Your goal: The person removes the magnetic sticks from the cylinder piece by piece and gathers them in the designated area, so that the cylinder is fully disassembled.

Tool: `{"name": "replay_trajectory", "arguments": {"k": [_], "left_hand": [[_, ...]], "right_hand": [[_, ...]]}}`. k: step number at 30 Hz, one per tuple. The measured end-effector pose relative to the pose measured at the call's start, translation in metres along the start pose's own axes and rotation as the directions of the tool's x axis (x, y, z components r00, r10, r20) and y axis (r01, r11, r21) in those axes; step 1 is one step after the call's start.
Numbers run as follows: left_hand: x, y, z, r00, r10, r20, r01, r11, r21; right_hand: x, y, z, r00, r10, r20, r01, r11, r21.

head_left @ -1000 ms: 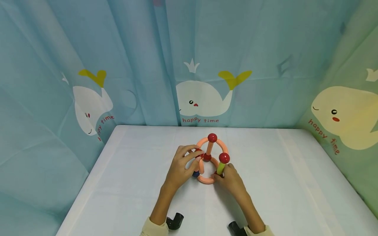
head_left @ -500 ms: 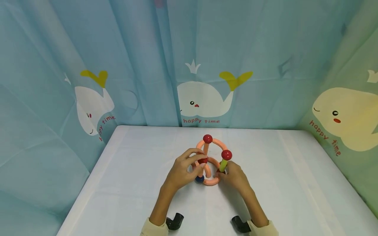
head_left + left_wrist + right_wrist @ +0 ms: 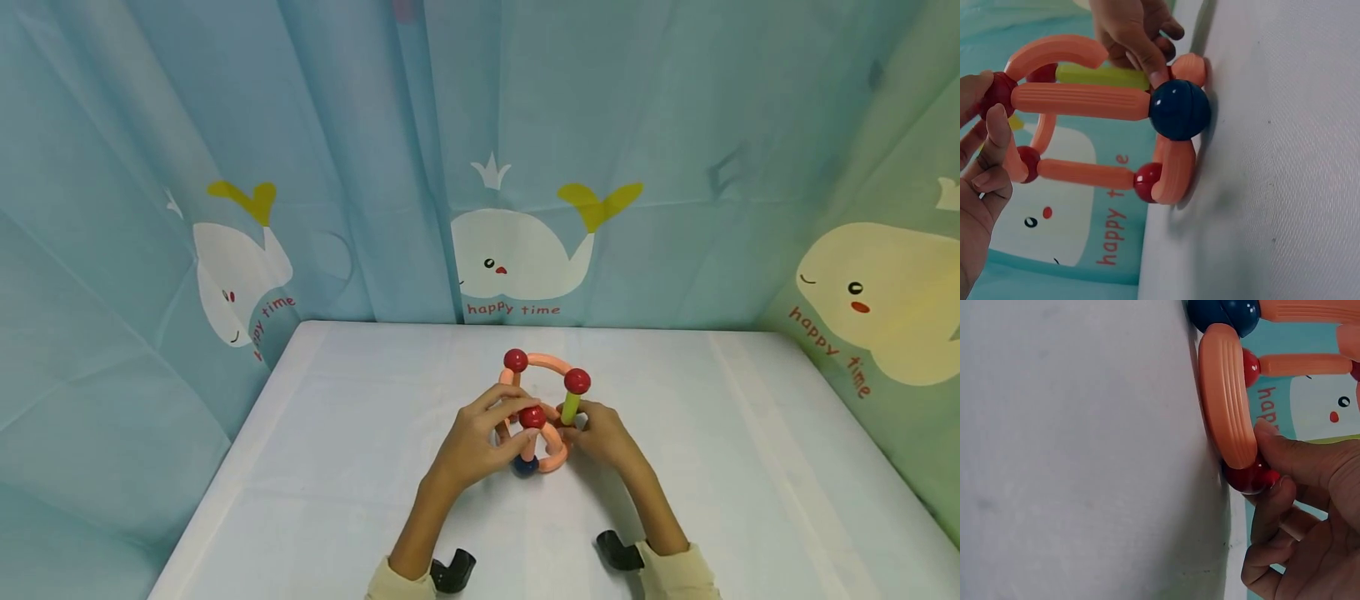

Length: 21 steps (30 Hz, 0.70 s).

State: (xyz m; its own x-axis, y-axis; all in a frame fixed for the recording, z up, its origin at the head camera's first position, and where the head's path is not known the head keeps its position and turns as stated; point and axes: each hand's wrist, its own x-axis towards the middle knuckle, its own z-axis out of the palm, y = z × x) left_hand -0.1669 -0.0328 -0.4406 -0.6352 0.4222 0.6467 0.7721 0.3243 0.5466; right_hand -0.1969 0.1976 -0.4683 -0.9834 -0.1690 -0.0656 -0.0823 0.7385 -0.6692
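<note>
A frame of magnetic rods and balls stands on the white table, with curved orange rods (image 3: 1227, 394) forming rings at its base and top. Thumb and fingers of my left hand (image 3: 480, 437) pinch an upper red ball (image 3: 999, 94) on the near side. Below that ball, an upright straight orange rod (image 3: 1079, 101) runs down to a dark blue ball (image 3: 1180, 109) at the table. My right hand (image 3: 607, 435) pinches a lower red ball (image 3: 1250, 478) at the right side, beneath an upright green rod (image 3: 571, 408) topped by another red ball (image 3: 577, 381).
The white table (image 3: 337, 433) reaches back to a blue curtain (image 3: 360, 167) printed with whales. Black elbow-shaped pieces (image 3: 453, 572) sit at both wrists, by the cream sleeves (image 3: 401, 581).
The frame has turned counterclockwise as seen from above: its far upper ball went left, the blue ball right. My left hand has moved right with the ball it pinches; both hands keep hold.
</note>
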Motion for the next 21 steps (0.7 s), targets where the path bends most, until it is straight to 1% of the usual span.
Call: {"name": "replay_trajectory", "arguments": {"k": [3, 8, 10, 12, 15, 16, 18, 21], "left_hand": [[0.000, 0.001, 0.001, 1.000, 0.004, -0.005, -0.004, 1.000, 0.009], [0.001, 0.003, 0.004, 1.000, 0.006, 0.002, -0.006, 0.999, -0.044], [0.001, 0.003, 0.005, 1.000, 0.007, 0.008, -0.006, 0.999, -0.050], [0.001, 0.003, 0.006, 1.000, 0.005, 0.010, -0.005, 0.999, -0.044], [0.001, 0.002, 0.006, 1.000, 0.006, 0.011, -0.006, 1.000, -0.029], [0.000, 0.002, 0.006, 1.000, 0.007, 0.012, -0.007, 1.000, -0.026], [0.000, 0.002, 0.006, 1.000, 0.004, 0.016, -0.003, 1.000, -0.028], [0.000, 0.001, 0.005, 1.000, -0.011, 0.021, 0.011, 0.999, -0.035]], "right_hand": [[0.002, 0.002, 0.000, 1.000, 0.005, -0.004, -0.005, 1.000, 0.009], [0.003, 0.005, 0.000, 0.999, -0.039, -0.037, 0.039, 0.999, 0.002], [0.002, 0.005, -0.002, 0.998, -0.054, -0.045, 0.053, 0.999, -0.009], [-0.001, 0.004, -0.004, 0.997, -0.047, -0.055, 0.046, 0.999, -0.020], [-0.010, -0.001, -0.012, 0.998, -0.022, -0.066, 0.019, 0.998, -0.052], [-0.015, -0.004, -0.016, 0.998, -0.014, -0.063, 0.010, 0.998, -0.061], [-0.024, -0.011, -0.026, 0.999, -0.022, -0.041, 0.018, 0.996, -0.091], [-0.039, -0.022, -0.039, 0.998, -0.061, 0.033, 0.064, 0.992, -0.105]]}}
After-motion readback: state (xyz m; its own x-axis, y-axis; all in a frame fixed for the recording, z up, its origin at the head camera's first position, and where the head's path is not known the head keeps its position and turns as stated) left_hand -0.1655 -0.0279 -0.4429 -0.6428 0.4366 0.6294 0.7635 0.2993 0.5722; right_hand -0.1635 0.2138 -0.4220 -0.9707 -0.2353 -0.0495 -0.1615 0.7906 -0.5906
